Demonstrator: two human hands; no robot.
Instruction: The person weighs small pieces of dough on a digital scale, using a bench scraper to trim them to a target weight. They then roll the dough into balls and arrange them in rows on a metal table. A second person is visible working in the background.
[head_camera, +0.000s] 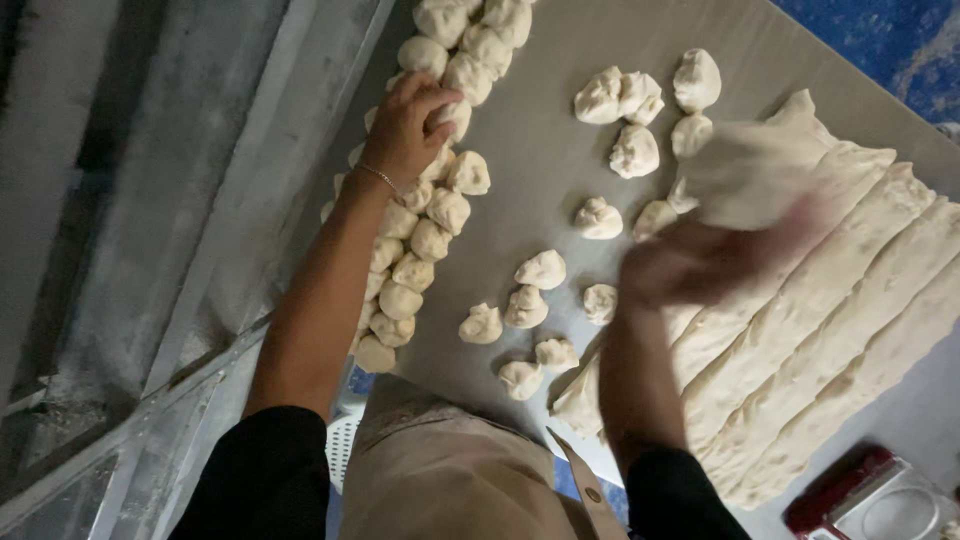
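— Grey worktop (540, 190), floured; a red-edged scale (870, 495) sits at its near right corner. What does your left hand (408, 125) rest on?

— Item one: your fingers curl down onto a dough ball (452, 118) in the long row of dough balls (420, 240) along the table's left edge.

— And your right hand (700, 262)?

— Blurred; I cannot tell its grip. It hovers over the cut dough strips (840, 330), a torn piece (745, 175) just beyond it. Loose balls (540, 270) lie between.

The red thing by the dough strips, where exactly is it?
In the head view, the red-edged device sits at the bottom right corner of the table, just below the long dough strips and right of the person's right hand.
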